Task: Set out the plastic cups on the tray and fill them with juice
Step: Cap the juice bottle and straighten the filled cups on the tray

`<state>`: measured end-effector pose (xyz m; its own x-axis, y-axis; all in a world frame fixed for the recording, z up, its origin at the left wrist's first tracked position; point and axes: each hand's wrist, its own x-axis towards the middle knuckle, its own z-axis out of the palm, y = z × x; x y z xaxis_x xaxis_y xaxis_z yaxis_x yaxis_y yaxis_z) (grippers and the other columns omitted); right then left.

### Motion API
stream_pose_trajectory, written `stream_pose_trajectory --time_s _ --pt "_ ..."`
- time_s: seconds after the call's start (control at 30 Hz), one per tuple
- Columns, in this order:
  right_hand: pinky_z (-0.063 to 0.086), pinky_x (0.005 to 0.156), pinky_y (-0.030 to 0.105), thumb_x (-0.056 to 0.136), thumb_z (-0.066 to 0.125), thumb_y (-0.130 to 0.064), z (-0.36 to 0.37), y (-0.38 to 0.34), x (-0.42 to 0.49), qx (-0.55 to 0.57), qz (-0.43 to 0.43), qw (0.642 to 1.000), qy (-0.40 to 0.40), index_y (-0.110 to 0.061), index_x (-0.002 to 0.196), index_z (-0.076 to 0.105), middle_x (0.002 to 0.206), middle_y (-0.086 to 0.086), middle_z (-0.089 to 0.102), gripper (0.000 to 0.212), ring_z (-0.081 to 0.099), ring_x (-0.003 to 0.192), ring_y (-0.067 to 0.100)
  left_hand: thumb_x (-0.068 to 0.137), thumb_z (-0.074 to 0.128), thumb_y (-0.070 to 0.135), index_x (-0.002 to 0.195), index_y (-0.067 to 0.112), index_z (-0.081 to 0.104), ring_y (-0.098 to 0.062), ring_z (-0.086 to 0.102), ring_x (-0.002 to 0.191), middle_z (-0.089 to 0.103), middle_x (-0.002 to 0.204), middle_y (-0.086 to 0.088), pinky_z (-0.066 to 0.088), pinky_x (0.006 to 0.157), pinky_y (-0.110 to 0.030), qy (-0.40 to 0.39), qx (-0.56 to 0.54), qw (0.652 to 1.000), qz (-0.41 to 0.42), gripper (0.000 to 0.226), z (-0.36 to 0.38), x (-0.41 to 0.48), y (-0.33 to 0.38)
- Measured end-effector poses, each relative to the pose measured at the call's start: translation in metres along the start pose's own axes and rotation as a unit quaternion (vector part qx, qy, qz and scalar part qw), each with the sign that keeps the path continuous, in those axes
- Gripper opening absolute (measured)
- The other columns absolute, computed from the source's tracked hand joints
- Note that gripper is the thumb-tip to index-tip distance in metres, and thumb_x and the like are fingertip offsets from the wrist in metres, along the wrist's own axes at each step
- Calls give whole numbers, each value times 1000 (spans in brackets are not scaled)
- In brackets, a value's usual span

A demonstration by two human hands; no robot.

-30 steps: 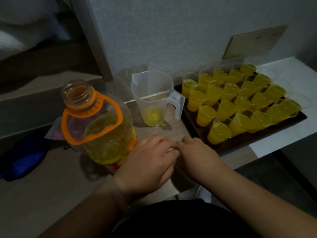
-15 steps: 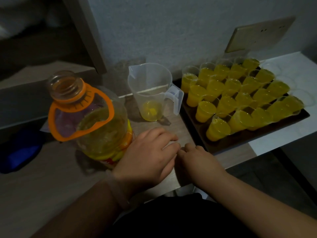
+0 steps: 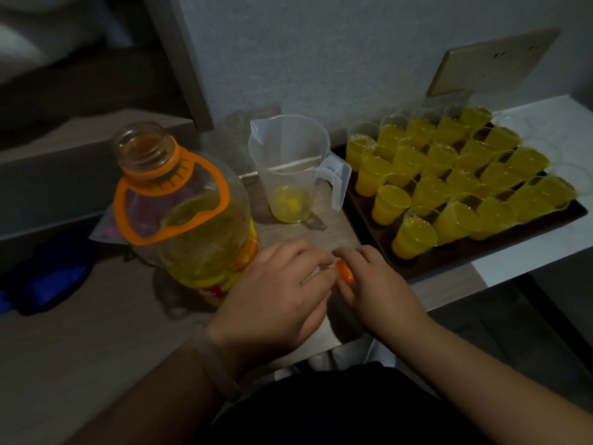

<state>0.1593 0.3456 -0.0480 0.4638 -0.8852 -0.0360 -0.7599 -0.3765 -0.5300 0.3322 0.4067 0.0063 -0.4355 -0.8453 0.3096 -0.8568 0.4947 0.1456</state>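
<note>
Tabletop, orange cap between fingers

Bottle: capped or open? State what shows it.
Open: the bottle has a bare threaded neck, with no cap on its mouth.
</note>
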Motion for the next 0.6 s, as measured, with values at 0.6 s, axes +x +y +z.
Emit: stream_pose_trajectory --time_s 0.6 --pt "52 85 26 79 72 1 -80 -43 30 470 -76 878 46 -21 92 59 105 2 69 28 66 99 15 96 48 12 108 6 71 -29 61 103 67 113 -11 43 87 -39 128 93 987 1 27 -72 16 24"
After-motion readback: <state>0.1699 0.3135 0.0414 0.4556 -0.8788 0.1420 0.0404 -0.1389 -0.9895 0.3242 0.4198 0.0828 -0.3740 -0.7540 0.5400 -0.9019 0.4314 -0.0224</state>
